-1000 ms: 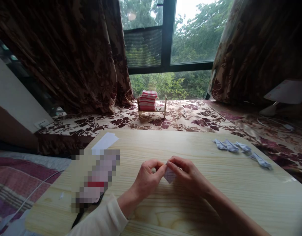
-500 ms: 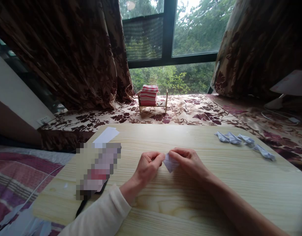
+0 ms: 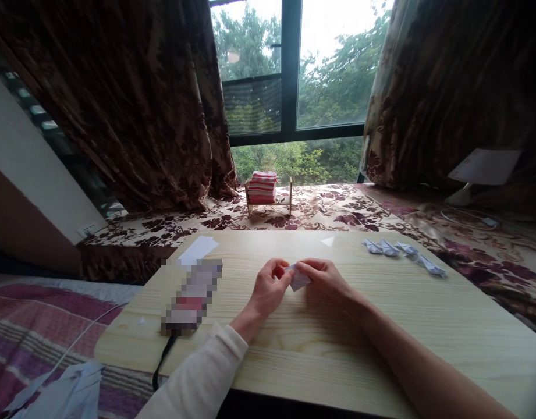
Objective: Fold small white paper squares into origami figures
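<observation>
A small folded white paper piece [image 3: 298, 277] sits between both hands just above the light wooden table [image 3: 320, 343]. My left hand [image 3: 268, 289] pinches its left edge with thumb and fingers curled. My right hand [image 3: 325, 277] grips its right side, fingers closed over it. Several finished folded paper shapes [image 3: 403, 254] lie in a row at the table's far right. A flat white paper slip [image 3: 198, 249] lies at the far left corner.
A blurred-out object [image 3: 192, 294] with a black cord lies on the table's left. A small wooden rack with red striped cloth [image 3: 268, 190] stands on the floral ledge by the window. Heavy curtains hang on both sides. A lamp [image 3: 477, 174] stands far right.
The view has pulled back and tilted up, so more of the table's near edge shows. Both hands keep hold of the paper piece, working it with small finger shifts.
</observation>
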